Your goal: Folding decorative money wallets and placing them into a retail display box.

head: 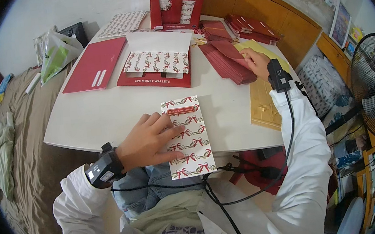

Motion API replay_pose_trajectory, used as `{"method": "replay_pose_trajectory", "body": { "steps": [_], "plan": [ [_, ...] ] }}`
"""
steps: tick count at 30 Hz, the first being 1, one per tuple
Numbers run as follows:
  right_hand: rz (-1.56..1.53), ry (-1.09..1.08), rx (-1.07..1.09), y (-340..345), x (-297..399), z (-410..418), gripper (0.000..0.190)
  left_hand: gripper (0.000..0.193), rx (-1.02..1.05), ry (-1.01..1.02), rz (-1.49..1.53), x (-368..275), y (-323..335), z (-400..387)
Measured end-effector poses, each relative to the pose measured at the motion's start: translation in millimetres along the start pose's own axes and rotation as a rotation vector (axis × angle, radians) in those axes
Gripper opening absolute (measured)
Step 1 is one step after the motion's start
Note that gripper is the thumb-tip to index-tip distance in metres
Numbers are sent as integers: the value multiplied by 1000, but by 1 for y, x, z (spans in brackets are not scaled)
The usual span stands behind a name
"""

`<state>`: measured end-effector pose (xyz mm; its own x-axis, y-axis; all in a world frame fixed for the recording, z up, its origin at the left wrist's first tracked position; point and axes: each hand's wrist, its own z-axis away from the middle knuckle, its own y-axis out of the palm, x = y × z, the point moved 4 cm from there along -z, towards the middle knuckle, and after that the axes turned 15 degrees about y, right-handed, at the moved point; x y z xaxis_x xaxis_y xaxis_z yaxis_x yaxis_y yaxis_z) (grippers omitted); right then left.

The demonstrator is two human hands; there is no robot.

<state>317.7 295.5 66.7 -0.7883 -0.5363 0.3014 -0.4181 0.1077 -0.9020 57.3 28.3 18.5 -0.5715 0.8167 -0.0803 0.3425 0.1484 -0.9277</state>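
Note:
A white Christmas money wallet [190, 139], printed with red bows and green sprigs, lies upright before me, its lower end past the table's front edge. My left hand [153, 137] rests on its left side, fingers spread, thumb and forefinger on the printed face. At the right, my right hand [258, 62] has its fingers on the top envelope of a fanned stack of red envelopes [224, 61], whose near corner is raised. The fingertips' underside is hidden. Left of the stack, an opened red display pack [156, 82] holds a patterned wallet [156, 62] under a raised white flap.
A flat red folder [94, 65] lies at the left. Behind stand an upright red display box [178, 5] and patterned sheets [124, 22]. More red packs [250, 28] sit back right; a yellow packet [264, 103] lies near the right edge. A black cable [216, 196] crosses my lap.

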Motion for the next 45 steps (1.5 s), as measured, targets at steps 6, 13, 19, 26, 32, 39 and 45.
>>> {"method": "replay_pose_trajectory", "body": {
  "steps": [6, 13, 19, 26, 32, 39, 45],
  "plan": [
    [-7, -306, -161, 0, -5, 3, 22, 60, -26, 15, 3, 0, 0, -1],
    [96, -281, -290, -16, 12, 13, 22, 65, -36, 19, -6, 0, 3, 1],
    [128, -347, -537, -66, 82, 63, 28, 101, 30, 38, -93, -16, -10, 2],
    [187, -517, -288, -41, 158, 156, 30, 119, 221, 52, -101, -25, -20, 15],
    [64, -638, -2, 3, 174, 177, 30, 108, 261, 59, -132, -28, -22, 27],
    [-120, -525, -17, -6, 160, 160, 35, 59, 99, 285, -344, -32, -29, 39],
    [-411, -92, 114, -10, 129, 146, 32, 27, -88, 450, -604, -46, -57, 31]
  ]
}}
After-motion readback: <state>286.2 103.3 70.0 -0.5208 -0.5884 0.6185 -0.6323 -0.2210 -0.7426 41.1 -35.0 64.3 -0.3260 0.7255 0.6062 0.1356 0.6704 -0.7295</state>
